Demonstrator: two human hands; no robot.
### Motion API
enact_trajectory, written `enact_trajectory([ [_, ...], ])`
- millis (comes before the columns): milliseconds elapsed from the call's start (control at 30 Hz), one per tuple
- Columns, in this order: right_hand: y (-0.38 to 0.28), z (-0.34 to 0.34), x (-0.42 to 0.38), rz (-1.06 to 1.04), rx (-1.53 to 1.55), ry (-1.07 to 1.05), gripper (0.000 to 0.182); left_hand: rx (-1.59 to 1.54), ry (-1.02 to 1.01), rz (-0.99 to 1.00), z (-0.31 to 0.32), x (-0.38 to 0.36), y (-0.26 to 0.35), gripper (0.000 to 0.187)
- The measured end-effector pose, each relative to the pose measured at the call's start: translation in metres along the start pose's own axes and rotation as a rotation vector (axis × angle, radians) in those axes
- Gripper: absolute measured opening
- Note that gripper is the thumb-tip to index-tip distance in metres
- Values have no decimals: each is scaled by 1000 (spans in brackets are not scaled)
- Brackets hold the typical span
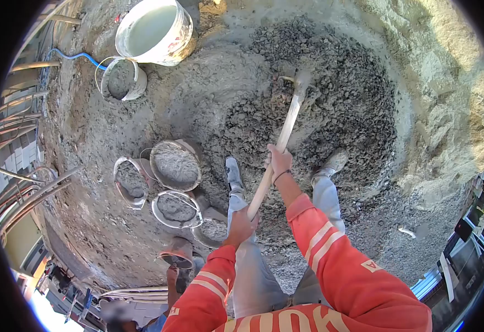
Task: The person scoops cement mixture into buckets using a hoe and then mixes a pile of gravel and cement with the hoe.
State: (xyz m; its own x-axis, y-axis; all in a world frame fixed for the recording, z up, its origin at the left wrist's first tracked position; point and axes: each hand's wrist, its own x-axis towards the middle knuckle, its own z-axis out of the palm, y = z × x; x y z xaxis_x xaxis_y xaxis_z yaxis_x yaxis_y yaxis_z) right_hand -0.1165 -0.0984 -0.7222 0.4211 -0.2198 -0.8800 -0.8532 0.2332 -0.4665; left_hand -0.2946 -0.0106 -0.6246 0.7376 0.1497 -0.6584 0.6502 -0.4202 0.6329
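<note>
My right hand [279,160] is wrapped round the middle of a long wooden handle, and my left hand [241,227] grips the same handle near its lower end. It belongs to a hoe [287,126], whose head lies at the far end, partly sunk in a dark, lumpy heap of wet mortar [352,105]. The blade is mostly hidden. My shoes stand at the near edge of the heap, one on each side of the handle.
Left of my legs stand several buckets of grey mix, among them a round bucket [176,166] and a white-rimmed bucket [176,209]. A large white tub [154,32] of cloudy liquid, a smaller bucket [123,80] and a blue hose [76,56] lie farther off. Another person's hand [173,274] is by a reddish bucket [176,253].
</note>
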Motion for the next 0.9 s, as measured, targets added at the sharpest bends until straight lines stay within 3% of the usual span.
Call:
enact_trajectory([
  [67, 35, 8, -31, 55, 44, 0, 21, 129, 26, -36, 8, -19, -76, 25],
  [167, 17, -2, -57, 15, 125, -44, 22, 235, -1, 38, 5, -18, -93, 24],
  [200, -6, -5, -70, -63, 164, -98, 23, 83, 13, 14, 12, -8, -74, 20],
  [267, -90, -25, -85, -270, 164, -146, 22, -127, 35, 136, 28, 33, 7, 14],
  [300, -139, -38, -91, -424, 192, -182, 19, -134, 116, 347, 56, 61, 28, 11],
  [400, -304, -74, -125, -941, 103, -308, 16, -335, 85, 677, 75, 134, 205, 14],
  [467, -401, -95, -124, -1240, -55, -211, 18, -464, 180, 852, 92, 178, 313, 7],
  [500, -452, -109, -111, -1346, -17, -384, 24, -474, 174, 869, 95, 194, 359, 10],
  [567, -509, -110, -100, -1635, -124, -107, 23, -568, 240, 929, 114, 232, 430, 15],
  [667, -536, -121, -52, -1535, -138, -90, 21, -589, 235, 876, 160, 264, 454, 20],
  [700, -545, -130, -16, -1349, -189, 28, 20, -607, 235, 844, 178, 272, 450, 23],
  [733, -526, -143, 27, -1301, -234, -7, 21, -717, 160, 762, 207, 279, 428, 30],
  [767, -544, -201, 163, -1284, -1038, 141, 30, -569, 129, 602, 226, 278, 396, 33],
  [800, -478, -193, 175, -1030, -788, 134, 27, -421, 94, 442, 247, 268, 356, 36],
  [833, -409, -181, 187, -780, -542, 123, 26, -494, -2, 273, 274, 251, 307, 38],
  [867, -342, -203, 257, -527, -772, 221, 31, -388, -13, 46, 286, 223, 269, 38],
  [900, -263, -223, 310, -538, -1027, 333, 39, -349, -70, -55, 287, 201, 238, 38],
])
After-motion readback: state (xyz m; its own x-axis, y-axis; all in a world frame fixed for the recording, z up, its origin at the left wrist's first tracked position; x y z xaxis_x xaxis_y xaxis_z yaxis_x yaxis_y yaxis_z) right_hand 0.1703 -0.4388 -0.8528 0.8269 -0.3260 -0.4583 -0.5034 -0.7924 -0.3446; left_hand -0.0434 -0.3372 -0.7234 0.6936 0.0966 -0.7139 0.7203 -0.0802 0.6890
